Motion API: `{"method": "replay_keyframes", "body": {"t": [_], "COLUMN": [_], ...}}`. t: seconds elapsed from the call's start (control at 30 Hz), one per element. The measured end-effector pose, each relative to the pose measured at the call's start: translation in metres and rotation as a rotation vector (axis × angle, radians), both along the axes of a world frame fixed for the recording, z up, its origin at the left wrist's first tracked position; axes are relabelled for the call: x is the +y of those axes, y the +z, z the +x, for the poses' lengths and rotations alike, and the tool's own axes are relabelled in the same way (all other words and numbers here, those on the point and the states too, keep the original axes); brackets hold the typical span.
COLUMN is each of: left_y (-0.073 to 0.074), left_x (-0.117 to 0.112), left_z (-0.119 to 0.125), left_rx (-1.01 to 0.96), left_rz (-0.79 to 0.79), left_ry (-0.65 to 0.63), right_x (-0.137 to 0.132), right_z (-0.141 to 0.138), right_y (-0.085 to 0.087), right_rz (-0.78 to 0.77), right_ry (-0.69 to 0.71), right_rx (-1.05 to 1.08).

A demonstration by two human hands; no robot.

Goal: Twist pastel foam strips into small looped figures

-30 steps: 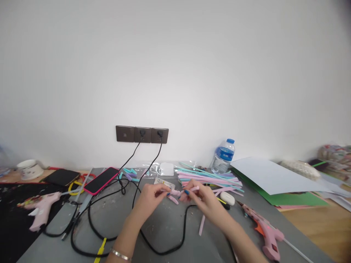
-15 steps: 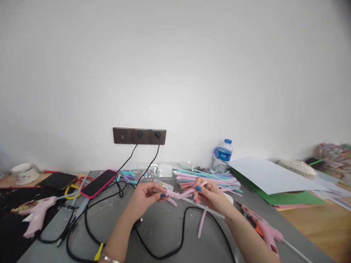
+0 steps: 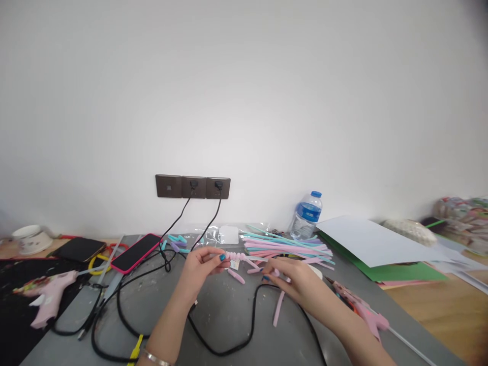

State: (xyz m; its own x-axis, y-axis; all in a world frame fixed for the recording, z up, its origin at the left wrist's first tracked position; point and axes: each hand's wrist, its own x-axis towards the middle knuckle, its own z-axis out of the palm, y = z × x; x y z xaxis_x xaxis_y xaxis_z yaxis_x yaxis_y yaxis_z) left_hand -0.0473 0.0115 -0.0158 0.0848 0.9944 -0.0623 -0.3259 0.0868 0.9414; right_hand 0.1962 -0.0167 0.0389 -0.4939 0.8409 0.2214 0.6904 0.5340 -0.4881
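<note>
My left hand is closed in a pinch on one end of a pink pipe cleaner, which is wound in several coils round a thin whitish stick. To its right, my right hand is bent downward with its fingers closed on the loose pink length of the same pipe cleaner; the fingertips are partly hidden. Below the coils shows a short pink piece. A pink strip lies beneath my right hand on the grey mat.
Behind my hands lies a pile of pastel pipe cleaners beside a water bottle. Glue guns lie left and right. Black cables loop over the mat near a phone. Paper sheets lie at right.
My right hand has turned over, its fingers now pointing down and left. More pink coils show on the stick, and the stick's right end now runs behind my right hand.
</note>
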Motion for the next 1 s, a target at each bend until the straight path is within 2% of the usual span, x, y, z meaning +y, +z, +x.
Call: {"method": "replay_keyframes", "body": {"t": [0.1, 0.23, 0.37, 0.47, 0.57, 0.67, 0.73, 0.83, 1.0], "left_y": [-0.001, -0.003, 0.0, 0.004, 0.005, 0.003, 0.0, -0.004, -0.007], "left_x": [0.0, 0.002, 0.0, -0.005, -0.01, -0.011, -0.01, -0.003, 0.007], "left_z": [0.002, 0.003, -0.003, -0.007, -0.005, 0.001, 0.003, 0.002, -0.004], "left_rx": [0.002, 0.082, 0.173, 0.219, 0.223, 0.226, 0.233, 0.218, 0.15], "left_rz": [-0.016, 0.036, 0.153, 0.173, 0.165, 0.145, 0.13, 0.125, 0.14], "left_ry": [-0.003, -0.022, -0.173, -0.316, -0.425, -0.487, -0.48, -0.371, -0.096], "right_x": [-0.001, -0.007, 0.002, 0.018, 0.032, 0.038, 0.038, 0.035, 0.022], "right_z": [0.001, -0.002, 0.002, 0.008, 0.008, 0.0, -0.006, -0.01, -0.002], "right_y": [0.002, 0.01, 0.018, 0.019, 0.008, -0.013, -0.026, -0.033, -0.02], "right_rz": [0.009, -0.033, -0.103, -0.304, -0.496, -0.591, -0.628, -0.553, -0.142], "right_ry": [-0.048, -0.008, 0.003, 0.142, 0.313, 0.324, 0.304, 0.247, 0.072], "right_rx": [0.025, 0.078, 0.276, 0.45, 0.53, 0.62, 0.684, 0.7, 0.438]}}
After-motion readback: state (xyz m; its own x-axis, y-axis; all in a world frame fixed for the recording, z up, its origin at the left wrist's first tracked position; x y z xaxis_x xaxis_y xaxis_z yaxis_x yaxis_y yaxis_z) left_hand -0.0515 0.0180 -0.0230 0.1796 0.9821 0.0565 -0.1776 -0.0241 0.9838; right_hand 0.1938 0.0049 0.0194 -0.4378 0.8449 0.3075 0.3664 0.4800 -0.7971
